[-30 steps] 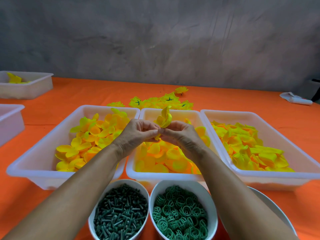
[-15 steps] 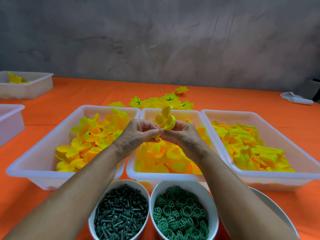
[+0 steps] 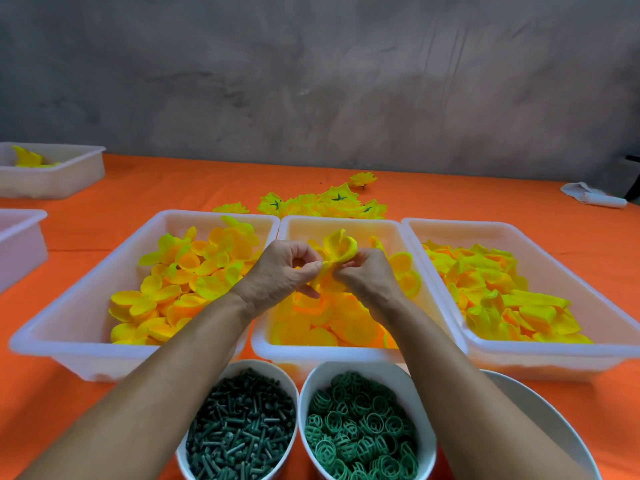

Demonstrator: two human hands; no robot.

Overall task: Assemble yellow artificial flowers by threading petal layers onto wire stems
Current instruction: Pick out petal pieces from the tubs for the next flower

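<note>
A yellow flower [image 3: 337,251] was pinched between the left hand [image 3: 282,271] and right hand [image 3: 367,277]. It was held above the middle tray [image 3: 346,353], fingers curled round its base.

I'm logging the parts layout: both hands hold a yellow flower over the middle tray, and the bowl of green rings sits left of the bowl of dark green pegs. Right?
Not quite. The head view shows the bowl of green rings to the right of the bowl of dark green pegs, not left. The rest holds: left hand and right hand hold the yellow flower over the middle tray.
</note>
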